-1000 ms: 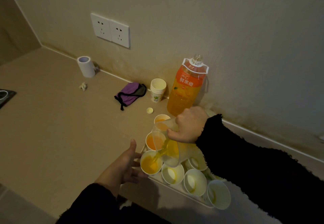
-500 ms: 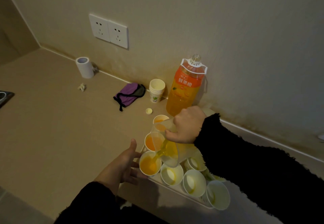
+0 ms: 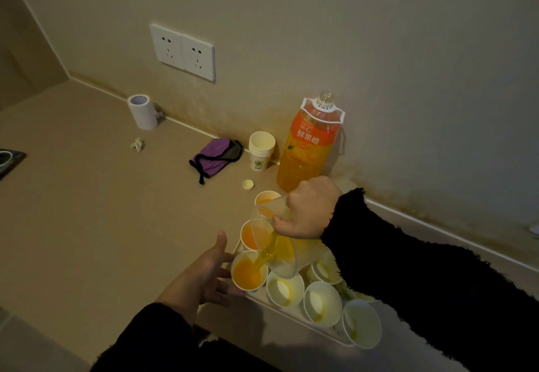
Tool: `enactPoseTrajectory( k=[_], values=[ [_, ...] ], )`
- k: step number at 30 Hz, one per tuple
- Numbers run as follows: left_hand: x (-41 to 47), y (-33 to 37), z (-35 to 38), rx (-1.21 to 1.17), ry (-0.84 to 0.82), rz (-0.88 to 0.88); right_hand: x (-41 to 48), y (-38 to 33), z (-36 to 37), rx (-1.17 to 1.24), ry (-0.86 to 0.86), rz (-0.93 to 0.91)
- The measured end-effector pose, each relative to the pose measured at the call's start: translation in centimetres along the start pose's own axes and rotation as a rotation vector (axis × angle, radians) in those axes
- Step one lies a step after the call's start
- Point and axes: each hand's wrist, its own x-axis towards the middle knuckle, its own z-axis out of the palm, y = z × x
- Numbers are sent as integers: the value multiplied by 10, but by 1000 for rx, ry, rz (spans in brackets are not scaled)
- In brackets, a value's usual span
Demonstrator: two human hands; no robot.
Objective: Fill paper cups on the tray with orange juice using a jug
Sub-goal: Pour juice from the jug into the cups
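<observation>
My right hand [image 3: 309, 207] grips the handle of a clear plastic jug [image 3: 278, 240], tilted left and down, and orange juice runs from its spout into a paper cup [image 3: 248, 273] at the tray's front left corner. My left hand [image 3: 201, 277] touches that cup's side with relaxed fingers. Two more cups behind it [image 3: 253, 236] [image 3: 266, 198] hold juice. Several white cups [image 3: 285, 288] [image 3: 322, 303] [image 3: 361, 322] to the right hold only traces. The white tray [image 3: 294, 317] is mostly hidden under the cups and my right sleeve.
A large orange juice bottle [image 3: 309, 144] stands uncapped by the wall, its yellow cap [image 3: 248, 184] on the counter. A stack of spare paper cups [image 3: 261, 151], a purple pouch [image 3: 215, 156], a white roll [image 3: 142, 111] and a crumpled scrap [image 3: 137, 144] lie further left.
The juice level in the front left cup has risen while the jug stays tilted. Both hands hold their places.
</observation>
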Motion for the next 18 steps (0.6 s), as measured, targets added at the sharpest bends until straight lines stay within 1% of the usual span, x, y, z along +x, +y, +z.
enactPoseTrajectory(
  k=[1,3,9,18],
  values=[
    [0,0,0,-1,2,2,-1,1,3,4,27,-33],
    [0,-2,-1,-1,5,3,-3,2,4,25,52,-31],
    [3,-5,-4,-12,4,12,-1,-2,3,-25,13,-57],
    [9,-8,-6,11,15,22,-2,-2,0,-27,-32,-37]
  ],
)
